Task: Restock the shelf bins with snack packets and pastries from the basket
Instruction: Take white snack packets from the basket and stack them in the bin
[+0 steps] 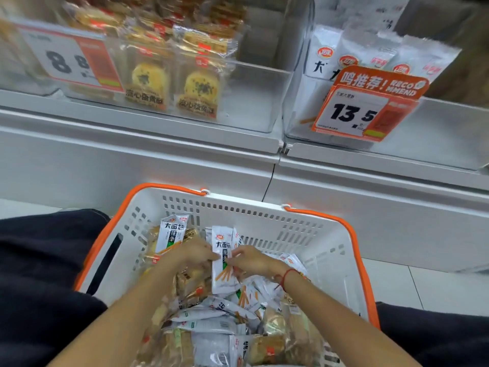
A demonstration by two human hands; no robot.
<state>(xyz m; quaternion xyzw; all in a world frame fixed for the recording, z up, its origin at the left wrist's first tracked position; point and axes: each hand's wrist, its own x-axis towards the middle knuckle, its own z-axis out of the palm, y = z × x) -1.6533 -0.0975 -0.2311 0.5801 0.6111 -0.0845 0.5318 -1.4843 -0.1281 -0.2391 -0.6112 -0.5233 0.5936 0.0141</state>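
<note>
A white basket (pixel 299 234) with orange handles stands before me, full of white snack packets and clear-wrapped pastries (pixel 270 348). Both hands are inside it. My left hand (pixel 190 254) holds an upright white snack packet (pixel 172 233) and touches a second white packet (pixel 221 271) at its left edge. My right hand (pixel 251 260), with a red string at the wrist, pinches that second packet from the right. Above, a clear bin (pixel 259 83) holds wrapped pastries (pixel 201 88) on its left side. The clear bin to the right (pixel 449 133) holds white snack packets (pixel 370 54) at the back.
A price tag reading 8.8 (pixel 71 60) hangs on the pastry bin, and an orange tag reading 13.5 (pixel 367 104) on the snack bin. White shelf fronts (pixel 158 160) run below the bins. My dark-clothed legs (pixel 39 274) flank the basket on a pale tiled floor.
</note>
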